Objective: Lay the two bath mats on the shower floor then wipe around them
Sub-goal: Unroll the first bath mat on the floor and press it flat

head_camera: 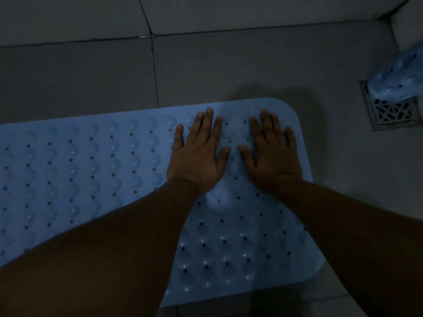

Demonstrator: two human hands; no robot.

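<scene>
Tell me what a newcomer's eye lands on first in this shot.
First, the light blue bath mat spread flat across the grey tiled floor, with the left hand and right hand pressing flat near its far right corner. Next, a second mat, rolled up, sits over the floor drain at right.

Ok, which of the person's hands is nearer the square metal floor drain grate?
The right hand is nearer. It presses flat on the light blue rubber bath mat near its end towards the square metal drain grate; the left hand lies flat beside it, farther away.

Your grey tiled floor [206, 72] carries a flat blue mat [75, 170]; near its far right corner, a second crumpled mat [398, 76] overlaps the drain grate [392, 113].
</scene>
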